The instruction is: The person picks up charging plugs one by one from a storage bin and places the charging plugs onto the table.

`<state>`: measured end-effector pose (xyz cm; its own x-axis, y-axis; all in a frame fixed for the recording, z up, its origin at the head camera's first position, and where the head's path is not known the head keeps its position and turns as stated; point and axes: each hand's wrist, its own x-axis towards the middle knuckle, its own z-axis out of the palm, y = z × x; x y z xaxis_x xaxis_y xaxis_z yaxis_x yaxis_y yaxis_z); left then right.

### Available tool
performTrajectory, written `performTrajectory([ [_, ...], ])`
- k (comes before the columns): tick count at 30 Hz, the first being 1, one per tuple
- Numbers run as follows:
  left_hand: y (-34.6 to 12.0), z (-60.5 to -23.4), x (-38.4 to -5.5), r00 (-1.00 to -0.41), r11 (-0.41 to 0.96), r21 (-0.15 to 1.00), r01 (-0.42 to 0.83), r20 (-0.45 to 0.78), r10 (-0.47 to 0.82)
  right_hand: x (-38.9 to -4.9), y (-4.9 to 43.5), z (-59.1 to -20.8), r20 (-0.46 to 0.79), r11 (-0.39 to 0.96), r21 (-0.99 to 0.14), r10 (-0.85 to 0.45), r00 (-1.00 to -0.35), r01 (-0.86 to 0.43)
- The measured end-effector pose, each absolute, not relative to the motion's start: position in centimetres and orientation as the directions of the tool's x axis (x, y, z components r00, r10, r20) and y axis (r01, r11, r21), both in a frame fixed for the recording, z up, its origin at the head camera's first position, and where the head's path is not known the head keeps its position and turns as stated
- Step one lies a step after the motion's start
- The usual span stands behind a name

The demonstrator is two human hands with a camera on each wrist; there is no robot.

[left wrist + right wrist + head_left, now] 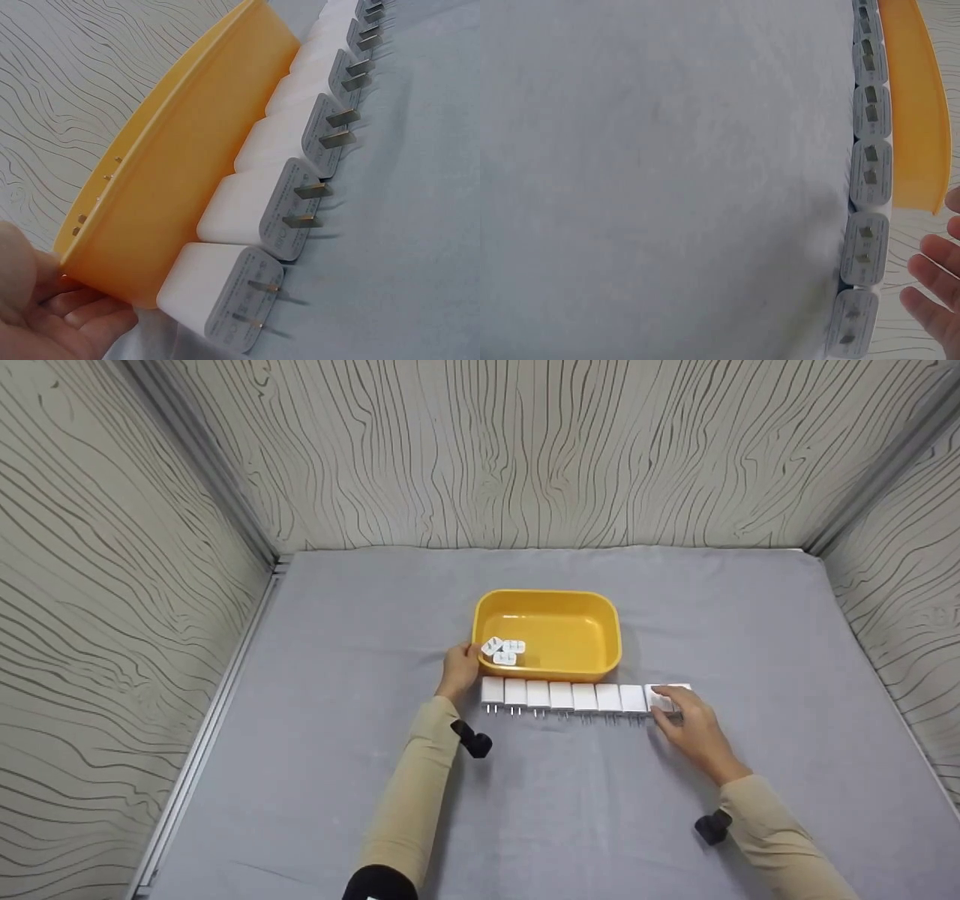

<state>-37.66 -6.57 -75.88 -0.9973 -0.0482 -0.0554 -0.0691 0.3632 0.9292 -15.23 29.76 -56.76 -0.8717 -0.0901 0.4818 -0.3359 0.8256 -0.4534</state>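
Several white power adapters [561, 695] stand side by side in a row along the front of a yellow plastic tub [555, 670]. In the left wrist view, their metal prongs point away from the tub. Three more adapters [504, 658] lie inside the tub at its front left corner, prongs up. My left hand [459, 669] grips that corner, thumb at the rim and fingers beneath. My right hand [696, 729] is over the right end of the row, thumb and forefinger spread about an end adapter [660, 699]. In the right wrist view, its fingers [934, 281] extend beside the row.
A grey cloth [360, 615] covers the table under everything. Wood-grain patterned panels [480, 450] rise at the back and both sides, with grey metal posts at the corners. A black wrist camera [472, 739] sits on each sleeve.
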Motion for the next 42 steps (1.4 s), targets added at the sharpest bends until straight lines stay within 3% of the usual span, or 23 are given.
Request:
performTrajectory([
  [6, -4.2, -55.4, -26.8, -0.972, 0.369, 0.900, -0.233, -0.203, -0.119, -15.4, 28.6, -56.7, 0.510, 0.812, -0.442, -0.124, -0.851, -0.383],
  [9, -3.8, -52.7, -25.2, -0.970, 0.380, 0.893, -0.241, -0.204, -0.136, -15.5, 28.0, -56.7, 0.513, 0.799, -0.450, -0.136, -0.847, -0.400],
  [13, -4.6, -55.1, -26.6, -0.978, 0.399, 0.893, -0.210, -0.186, -0.099, -15.6, 27.2, -56.6, 0.516, 0.779, -0.465, -0.147, -0.844, -0.420],
  [17, -5.5, -62.2, -30.2, -0.993, 0.414, 0.904, -0.107, -0.077, -0.088, -15.8, 26.5, -56.7, 0.531, 0.761, -0.469, -0.162, -0.832, -0.448],
  [20, -5.5, -64.7, -31.7, -0.994, 0.415, 0.904, -0.106, -0.080, -0.079, -16.0, 26.1, -56.7, 0.544, 0.754, -0.465, -0.169, -0.822, -0.463],
  [25, -5.8, -61.4, -30.2, -0.986, 0.343, 0.926, -0.161, -0.164, -0.022, -16.2, 25.4, -56.7, 0.558, 0.736, -0.475, -0.171, -0.812, -0.482],
  [30, -5.8, -62.6, -30.5, -0.993, 0.371, 0.921, -0.118, -0.115, -0.031, -16.3, 24.5, -56.5, 0.555, 0.715, -0.499, -0.170, -0.815, -0.489],
  [36, -6.7, -79.1, -39.4, -0.998, 0.436, 0.899, -0.041, -0.020, -0.053, -16.3, 23.7, -56.3, 0.551, 0.691, -0.528, -0.163, -0.818, -0.494],
  [37, -6.7, -80.3, -40.3, -0.996, 0.441, 0.894, -0.081, -0.061, -0.061, -16.3, 23.6, -56.3, 0.556, 0.688, -0.530, -0.160, -0.816, -0.496],
  [39, -6.7, -81.0, -40.7, -0.996, 0.437, 0.896, -0.081, -0.060, -0.061, -16.3, 23.3, -56.2, 0.561, 0.686, -0.532, -0.154, -0.813, -0.496],
  [42, -6.1, -77.3, -38.7, -0.994, 0.445, 0.890, -0.099, -0.065, -0.090, -16.2, 22.8, -56.1, 0.568, 0.682, -0.537, -0.144, -0.810, -0.497],
])
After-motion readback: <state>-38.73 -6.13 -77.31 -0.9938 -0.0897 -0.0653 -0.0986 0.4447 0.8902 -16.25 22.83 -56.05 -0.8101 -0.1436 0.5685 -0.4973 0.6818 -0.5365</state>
